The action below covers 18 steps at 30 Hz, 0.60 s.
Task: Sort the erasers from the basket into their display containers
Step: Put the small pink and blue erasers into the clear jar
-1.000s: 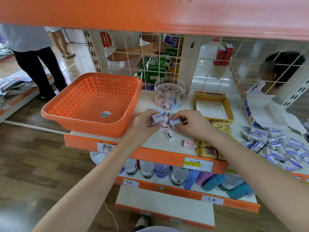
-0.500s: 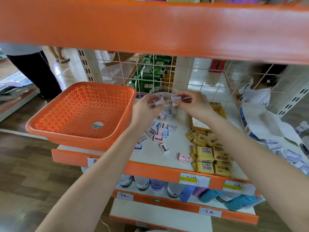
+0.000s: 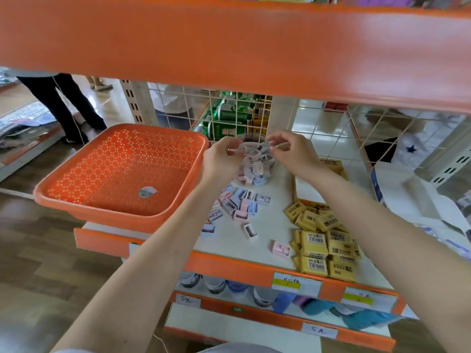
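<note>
A clear round jar [image 3: 254, 174] partly filled with small pastel erasers stands at the back of the white shelf [image 3: 275, 220]. My left hand [image 3: 223, 160] and my right hand [image 3: 291, 154] hover at its rim, fingers loosely curled, and I see nothing pinched in them. A few erasers [image 3: 257, 155] lie loose at the jar's mouth between the fingertips. A heap of pastel erasers [image 3: 238, 205] lies on the shelf in front of the jar. The orange perforated basket [image 3: 122, 174] to the left looks empty apart from a sticker.
Yellow 2B erasers [image 3: 323, 240] are piled at the right front, with a yellow cardboard box [image 3: 334, 165] behind them. A lone pink eraser [image 3: 281, 249] lies near the shelf edge. An orange shelf beam [image 3: 229, 47] hangs close overhead. People stand behind the wire grid.
Both hands rose from the heap on the shelf to the jar with erasers pinched in them. The erasers now lie at the jar's mouth, out of the fingers.
</note>
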Each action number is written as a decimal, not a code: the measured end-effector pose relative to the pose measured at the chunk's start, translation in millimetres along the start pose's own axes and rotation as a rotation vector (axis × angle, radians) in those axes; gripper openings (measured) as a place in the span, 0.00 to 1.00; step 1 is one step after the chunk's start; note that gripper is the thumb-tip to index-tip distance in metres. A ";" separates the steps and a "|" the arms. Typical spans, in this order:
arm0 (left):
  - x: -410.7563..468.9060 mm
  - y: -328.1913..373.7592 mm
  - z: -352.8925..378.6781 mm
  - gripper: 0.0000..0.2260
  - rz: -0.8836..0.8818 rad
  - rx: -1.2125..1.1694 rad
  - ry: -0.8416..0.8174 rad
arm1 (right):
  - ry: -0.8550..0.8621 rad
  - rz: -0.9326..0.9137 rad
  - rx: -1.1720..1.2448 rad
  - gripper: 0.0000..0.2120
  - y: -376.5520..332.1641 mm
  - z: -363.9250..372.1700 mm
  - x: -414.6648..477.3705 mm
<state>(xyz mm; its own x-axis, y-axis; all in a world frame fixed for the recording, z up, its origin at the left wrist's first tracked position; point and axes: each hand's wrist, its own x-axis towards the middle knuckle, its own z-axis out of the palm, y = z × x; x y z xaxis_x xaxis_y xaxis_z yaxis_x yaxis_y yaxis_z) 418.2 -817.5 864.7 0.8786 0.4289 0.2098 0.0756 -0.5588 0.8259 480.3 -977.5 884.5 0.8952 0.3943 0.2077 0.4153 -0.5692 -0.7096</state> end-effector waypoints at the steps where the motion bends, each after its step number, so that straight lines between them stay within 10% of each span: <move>1: -2.7 -4.1 -0.3 0.11 0.005 -0.003 0.003 | 0.006 -0.010 -0.006 0.08 0.4 0.2 -3.0; 7: -31.8 -30.8 2.7 0.12 0.077 0.168 -0.121 | -0.392 -0.090 -0.153 0.08 6.3 8.0 -29.2; 18: -57.6 -61.8 -8.6 0.16 0.086 0.358 -0.361 | -0.667 -0.190 -0.311 0.39 9.4 44.0 -58.5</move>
<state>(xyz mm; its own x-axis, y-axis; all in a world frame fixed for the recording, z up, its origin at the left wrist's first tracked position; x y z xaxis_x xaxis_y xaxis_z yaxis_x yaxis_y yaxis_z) 358.9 -801.6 806.1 0.9908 0.1334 0.0231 0.0966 -0.8162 0.5696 424.8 -974.2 836.1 0.5576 0.8021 -0.2138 0.6673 -0.5863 -0.4593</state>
